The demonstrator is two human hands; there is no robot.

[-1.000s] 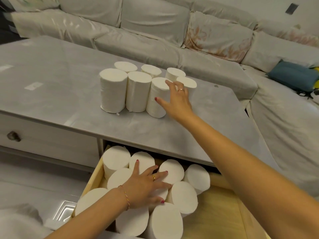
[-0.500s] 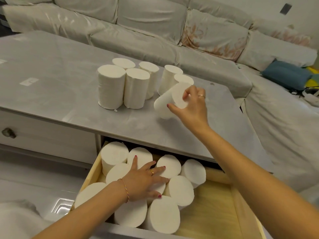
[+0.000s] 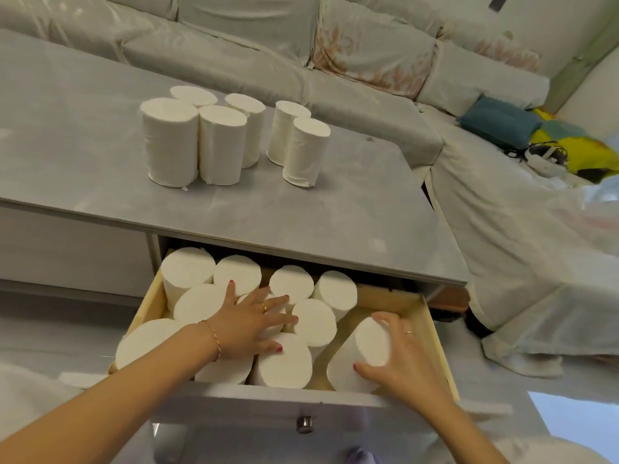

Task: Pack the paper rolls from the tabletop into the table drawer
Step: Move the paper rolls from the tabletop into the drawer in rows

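Note:
Several white paper rolls (image 3: 170,142) stand upright on the grey tabletop (image 3: 351,212), in a group at the left and a pair (image 3: 301,149) at the right. Below it the wooden drawer (image 3: 438,349) is pulled out and holds several rolls (image 3: 187,269) standing on end. My left hand (image 3: 249,324) lies flat on the packed rolls, fingers spread. My right hand (image 3: 402,360) grips a tilted roll (image 3: 361,356) inside the drawer's right part, its lower end against the drawer front.
A covered grey sofa (image 3: 335,61) wraps around the back and right of the table. A blue cushion (image 3: 499,122) and yellow items lie on it at the right. The drawer front has a metal knob (image 3: 304,424). Bare wood shows at the drawer's back right.
My right hand lifted one roll off the tabletop and carried it down into the drawer's right side. My left hand stayed on the packed rolls. The camera tilted downward.

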